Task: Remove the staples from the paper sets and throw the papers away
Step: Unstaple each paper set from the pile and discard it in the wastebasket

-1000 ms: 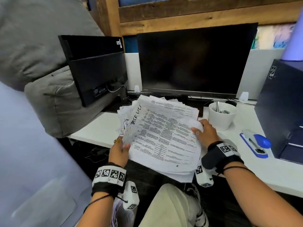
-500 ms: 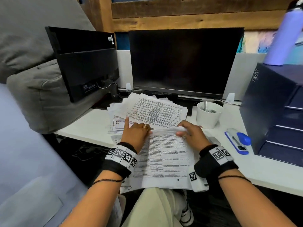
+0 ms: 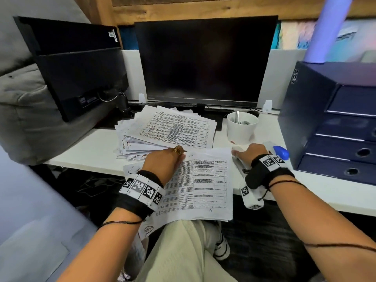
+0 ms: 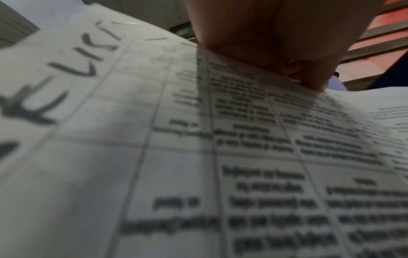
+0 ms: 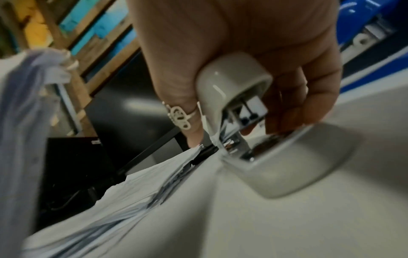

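A stapled paper set [image 3: 205, 180] with printed tables lies over the desk's front edge and my lap. My left hand [image 3: 168, 159] presses on its upper left part. In the left wrist view a fingertip [image 4: 313, 83] bears down on the sheet [image 4: 198, 157], and a short staple-like metal mark [image 4: 154, 38] shows near its top edge. My right hand [image 3: 249, 152] is on the desk to the right of the set. It grips a grey-white stapler-like tool [image 5: 232, 78], with thumb and fingers curled round it. Part of that tool [image 3: 238, 164] shows below the hand.
A loose stack of papers [image 3: 166, 131] lies behind the set, in front of a dark monitor [image 3: 205, 60]. A white cup [image 3: 242, 129] stands by the right hand. A blue stapler [image 3: 281, 152] and a dark drawer box [image 3: 335, 123] are further right. A second screen [image 3: 75, 66] is at left.
The paper set came down from being held up and now lies on the desk edge. My right hand left the paper and moved right onto the grey-white tool.
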Action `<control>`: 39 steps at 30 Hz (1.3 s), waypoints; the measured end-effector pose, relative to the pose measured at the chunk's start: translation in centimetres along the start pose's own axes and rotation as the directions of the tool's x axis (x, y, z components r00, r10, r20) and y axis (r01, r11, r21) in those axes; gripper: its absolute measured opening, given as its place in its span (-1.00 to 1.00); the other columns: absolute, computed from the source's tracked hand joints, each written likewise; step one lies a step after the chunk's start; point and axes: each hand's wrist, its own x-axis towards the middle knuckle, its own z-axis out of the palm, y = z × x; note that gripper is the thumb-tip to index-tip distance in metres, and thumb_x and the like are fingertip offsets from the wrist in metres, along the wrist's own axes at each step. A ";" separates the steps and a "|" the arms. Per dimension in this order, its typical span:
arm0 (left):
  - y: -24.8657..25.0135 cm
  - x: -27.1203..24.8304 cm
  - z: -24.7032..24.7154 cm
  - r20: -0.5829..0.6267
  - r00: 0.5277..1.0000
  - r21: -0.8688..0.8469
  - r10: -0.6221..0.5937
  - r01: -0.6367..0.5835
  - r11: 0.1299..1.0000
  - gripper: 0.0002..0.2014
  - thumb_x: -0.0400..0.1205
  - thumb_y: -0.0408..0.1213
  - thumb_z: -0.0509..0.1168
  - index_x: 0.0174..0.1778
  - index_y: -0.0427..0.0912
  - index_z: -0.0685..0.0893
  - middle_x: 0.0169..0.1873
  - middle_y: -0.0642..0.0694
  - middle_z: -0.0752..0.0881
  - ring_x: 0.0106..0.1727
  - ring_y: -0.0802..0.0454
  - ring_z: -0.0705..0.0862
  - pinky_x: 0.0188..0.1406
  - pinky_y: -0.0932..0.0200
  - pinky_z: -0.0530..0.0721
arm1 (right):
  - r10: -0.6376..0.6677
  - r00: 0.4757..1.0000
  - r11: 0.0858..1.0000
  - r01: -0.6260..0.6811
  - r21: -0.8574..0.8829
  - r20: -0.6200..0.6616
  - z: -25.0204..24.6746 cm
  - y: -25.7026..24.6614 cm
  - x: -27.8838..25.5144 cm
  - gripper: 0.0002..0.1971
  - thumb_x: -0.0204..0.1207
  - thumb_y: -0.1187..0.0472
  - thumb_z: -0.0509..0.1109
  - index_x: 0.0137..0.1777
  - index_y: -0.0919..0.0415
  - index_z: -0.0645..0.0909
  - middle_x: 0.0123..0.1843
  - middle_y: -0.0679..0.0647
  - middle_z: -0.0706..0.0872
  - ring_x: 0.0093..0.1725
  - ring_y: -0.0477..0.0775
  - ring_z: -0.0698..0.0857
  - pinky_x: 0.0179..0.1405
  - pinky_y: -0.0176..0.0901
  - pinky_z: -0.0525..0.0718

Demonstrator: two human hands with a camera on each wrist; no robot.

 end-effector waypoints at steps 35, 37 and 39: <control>1.1 -6.1 -6.2 0.020 0.992 0.051 0.126 -0.127 0.991 -0.69 0.74 0.05 -0.09 -0.06 -0.04 0.46 -0.17 -0.01 0.68 -0.16 -0.03 0.64 -0.35 0.18 0.33 | -0.165 0.941 0.224 0.327 0.918 -0.295 1.9 -10.4 -12.6 -0.91 0.55 0.04 0.38 -0.15 -0.01 0.67 -0.02 0.03 0.77 0.09 0.14 0.72 0.24 0.18 0.62; 1.3 -6.4 -6.3 0.019 0.990 0.043 0.139 -0.139 0.989 -0.70 0.73 0.05 -0.09 -0.14 -0.03 0.39 -0.17 -0.01 0.67 -0.17 -0.04 0.62 -0.34 0.17 0.33 | -0.152 0.943 0.223 0.324 0.919 -0.296 2.0 -10.6 -12.8 -0.90 0.56 0.05 0.37 -0.15 -0.01 0.65 -0.04 0.02 0.76 0.08 0.14 0.72 0.25 0.16 0.62; 1.5 -6.6 -6.3 0.019 0.988 0.032 0.156 -0.157 0.987 -0.70 0.74 0.04 -0.11 -0.18 -0.03 0.33 -0.19 -0.01 0.65 -0.23 -0.03 0.56 -0.33 0.18 0.35 | -0.147 0.940 0.225 0.335 0.915 -0.309 2.2 -10.8 -13.1 -0.87 0.51 -0.04 0.39 -0.17 -0.02 0.65 -0.07 -0.01 0.77 0.05 0.12 0.73 0.23 0.14 0.64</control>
